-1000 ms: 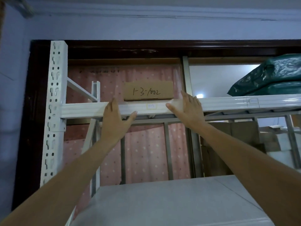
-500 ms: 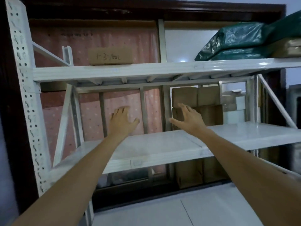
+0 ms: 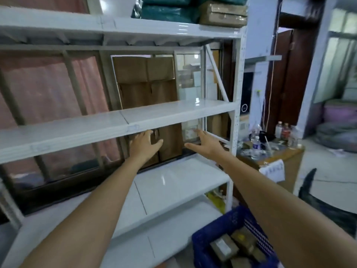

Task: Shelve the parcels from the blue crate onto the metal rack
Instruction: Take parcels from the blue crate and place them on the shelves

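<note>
Fingers on both of my hands are spread loose and straight, grasping nothing. My left hand (image 3: 144,143) hangs in the air in front of the white metal rack (image 3: 173,113), just below the front edge of its middle shelf. My right hand (image 3: 205,142) is beside it, a little nearer the rack's right front post, palm turned down. Neither hand touches the rack as far as I can tell; both arms reach out from the bottom of the view.

The blue crate (image 3: 229,236) sits on the floor at the foot of the rack, by its right front corner, below my right forearm. Inside it lie brown parcels (image 3: 224,250), packed close together; I cannot count them through the blur. On the rack's top shelf, towards its right end, rest dark green bagged parcels (image 3: 166,11) with a taped brown parcel (image 3: 222,14) just beside them. Behind the rack, flattened brown cardboard (image 3: 144,82) stands against the window. Right of the rack, a cluttered cardboard box (image 3: 278,161) carries some bottles (image 3: 282,130).
</note>
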Demonstrator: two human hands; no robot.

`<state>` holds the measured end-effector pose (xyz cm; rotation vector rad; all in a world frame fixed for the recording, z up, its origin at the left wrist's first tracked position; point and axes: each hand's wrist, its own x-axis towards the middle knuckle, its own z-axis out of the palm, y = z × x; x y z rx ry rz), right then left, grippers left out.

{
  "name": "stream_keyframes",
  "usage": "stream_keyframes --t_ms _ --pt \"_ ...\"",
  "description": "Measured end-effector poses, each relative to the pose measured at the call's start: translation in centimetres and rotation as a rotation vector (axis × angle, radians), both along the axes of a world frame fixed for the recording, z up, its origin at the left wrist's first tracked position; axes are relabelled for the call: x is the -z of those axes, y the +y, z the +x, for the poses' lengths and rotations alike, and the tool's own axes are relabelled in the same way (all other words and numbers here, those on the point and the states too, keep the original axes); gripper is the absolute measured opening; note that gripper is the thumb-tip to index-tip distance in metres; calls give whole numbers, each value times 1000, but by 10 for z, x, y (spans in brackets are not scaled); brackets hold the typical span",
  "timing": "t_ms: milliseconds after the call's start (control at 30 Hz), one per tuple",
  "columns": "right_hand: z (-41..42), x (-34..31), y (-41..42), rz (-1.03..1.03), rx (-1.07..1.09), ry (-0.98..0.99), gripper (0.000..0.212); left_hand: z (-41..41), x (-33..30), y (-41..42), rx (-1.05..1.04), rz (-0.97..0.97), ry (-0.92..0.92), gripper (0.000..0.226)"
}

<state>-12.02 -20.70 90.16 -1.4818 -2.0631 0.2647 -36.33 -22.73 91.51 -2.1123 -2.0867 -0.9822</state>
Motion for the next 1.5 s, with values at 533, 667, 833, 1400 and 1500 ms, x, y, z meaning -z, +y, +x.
stream_keyframes --t_ms 533,667,833,1400,1500 --pt "214 137 89 -196 261 -44 79 240 169 140 245 -272 -39 62" --pt "236 166 124 -279 250 -84 82 252 201 170 243 -307 -21 60" --pt "260 211 166 -386 202 -129 85 272 236 206 226 -396 -33 61" --pt "362 324 330 -711 -145 -146 75 379 357 256 -158 -755 -200 65" --pt "365 351 341 -773 -192 -110 77 393 389 251 -209 -804 -324 64"
